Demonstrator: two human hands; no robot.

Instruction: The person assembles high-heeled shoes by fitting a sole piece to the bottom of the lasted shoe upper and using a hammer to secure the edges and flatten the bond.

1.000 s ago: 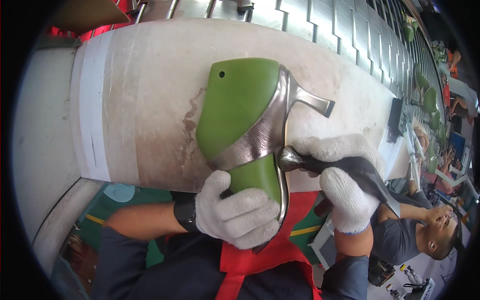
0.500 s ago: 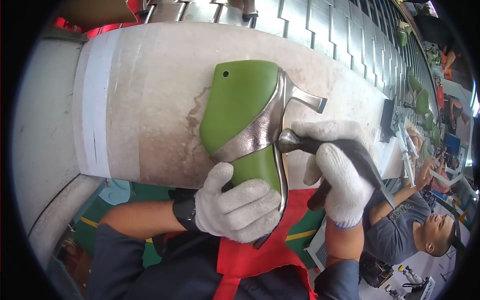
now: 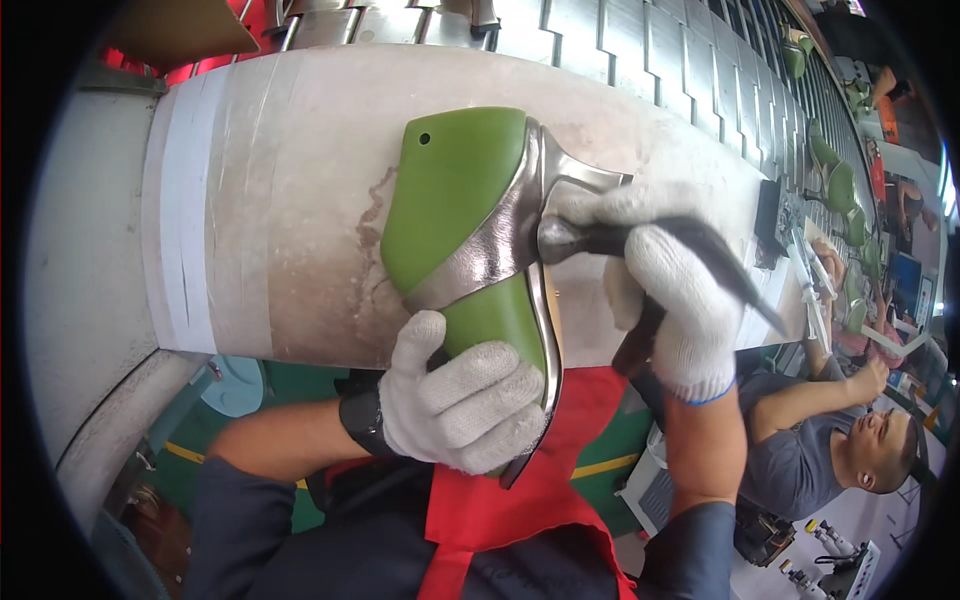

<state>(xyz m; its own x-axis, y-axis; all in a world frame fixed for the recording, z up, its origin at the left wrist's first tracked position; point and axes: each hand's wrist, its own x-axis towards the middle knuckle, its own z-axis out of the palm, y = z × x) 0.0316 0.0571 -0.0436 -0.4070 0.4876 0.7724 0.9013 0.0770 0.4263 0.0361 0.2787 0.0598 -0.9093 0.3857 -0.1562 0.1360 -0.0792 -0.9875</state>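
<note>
Left hand (image 3: 465,400) wrapped round the toe of the shoe (image 3: 455,205), toe past near edge of the table (image 3: 310,215), right hand (image 3: 685,295) gripping hammer (image 3: 600,240); shoe likely stiff, moderately heavy, slick, strap (image 3: 492,245) scuffable, so hold at toe.

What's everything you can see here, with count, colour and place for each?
Shoe last: one, green, centre
Strappy shoe: one, metallic, around the last
Hammer: one, dark, right of centre
Bench: one, pale, beneath the shoe
Conveyor: one, silver, beyond the bench
Distant lasts: several, green, far right
Basin-like item: one, pale blue, lower left
Co-worker: one nearest, grey shirt, right
Apron: one, red, lower centre
Left hand: one, white-gloved, on the last
Right hand: one, white-gloved, around the hammer
</note>
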